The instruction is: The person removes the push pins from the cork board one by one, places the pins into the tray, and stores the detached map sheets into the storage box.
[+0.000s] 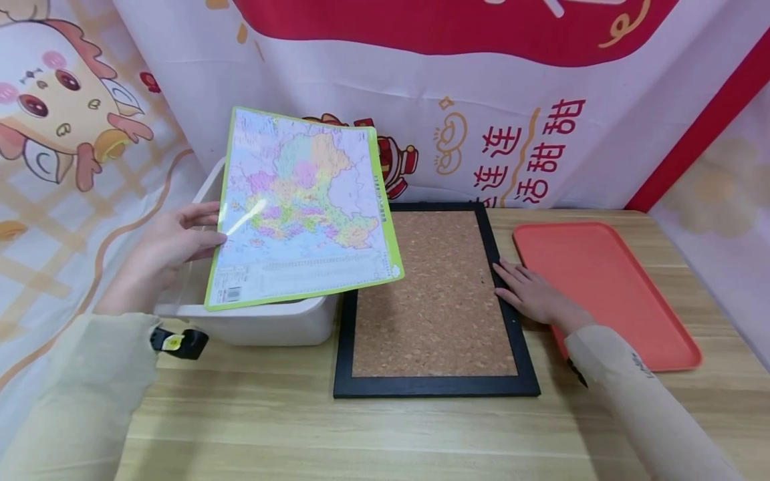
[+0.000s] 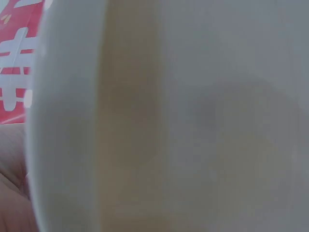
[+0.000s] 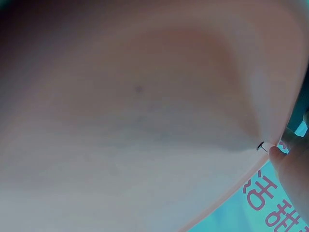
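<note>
A map sheet (image 1: 307, 207) with a green border is tilted above the white plastic bin (image 1: 271, 329), overlapping the corner of a framed cork board (image 1: 433, 307) in the head view. Its left edge is pinched by my left hand (image 1: 162, 244), thumb in front. The cork board lies flat on the table in a black frame. My right hand (image 1: 535, 294) rests with extended fingers on the frame's right side. Blurred pale plastic fills most of the left wrist view, with part of the left hand (image 2: 14, 179) at its edge.
To the right lies a shallow coral-red tray (image 1: 607, 294), partly under my right forearm. The wooden table (image 1: 373, 437) runs along the front. A printed cloth (image 1: 373, 73) hangs behind the bin and board. The bin's inside is mostly hidden by the map.
</note>
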A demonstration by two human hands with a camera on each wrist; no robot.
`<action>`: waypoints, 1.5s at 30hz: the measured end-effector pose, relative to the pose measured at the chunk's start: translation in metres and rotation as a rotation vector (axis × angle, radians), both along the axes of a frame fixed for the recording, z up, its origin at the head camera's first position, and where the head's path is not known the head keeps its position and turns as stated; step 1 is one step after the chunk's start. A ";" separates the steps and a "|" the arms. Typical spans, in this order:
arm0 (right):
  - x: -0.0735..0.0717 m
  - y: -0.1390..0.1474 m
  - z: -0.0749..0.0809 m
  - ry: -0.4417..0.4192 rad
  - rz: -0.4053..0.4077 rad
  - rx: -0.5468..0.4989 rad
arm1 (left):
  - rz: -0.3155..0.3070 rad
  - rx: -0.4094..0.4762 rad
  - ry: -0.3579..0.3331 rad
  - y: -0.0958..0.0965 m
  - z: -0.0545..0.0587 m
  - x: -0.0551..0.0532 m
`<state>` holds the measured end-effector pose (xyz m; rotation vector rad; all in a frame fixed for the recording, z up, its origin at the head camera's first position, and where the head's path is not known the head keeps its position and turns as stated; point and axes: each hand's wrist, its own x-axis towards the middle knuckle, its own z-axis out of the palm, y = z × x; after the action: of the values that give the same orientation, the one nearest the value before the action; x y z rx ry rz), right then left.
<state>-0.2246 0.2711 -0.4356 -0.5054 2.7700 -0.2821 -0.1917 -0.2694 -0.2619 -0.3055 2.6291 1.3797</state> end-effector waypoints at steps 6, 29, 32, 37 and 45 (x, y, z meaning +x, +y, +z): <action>0.000 -0.001 -0.001 0.006 0.002 0.001 | 0.016 -0.143 0.066 -0.006 0.003 0.004; 0.001 -0.003 0.002 0.003 -0.006 0.027 | 0.215 -0.268 0.082 -0.036 0.008 0.010; 0.001 -0.004 0.002 0.006 -0.003 0.023 | 0.216 -0.284 0.098 -0.039 0.009 0.010; 0.001 -0.002 0.001 0.009 -0.002 0.019 | 0.222 -0.321 0.098 -0.042 0.012 0.012; 0.000 -0.002 0.000 0.002 -0.008 0.009 | 0.248 -0.340 0.102 -0.043 0.016 0.017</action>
<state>-0.2242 0.2693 -0.4356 -0.4923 2.7744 -0.2710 -0.1746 -0.3128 -0.2455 -0.6388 2.9916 1.0222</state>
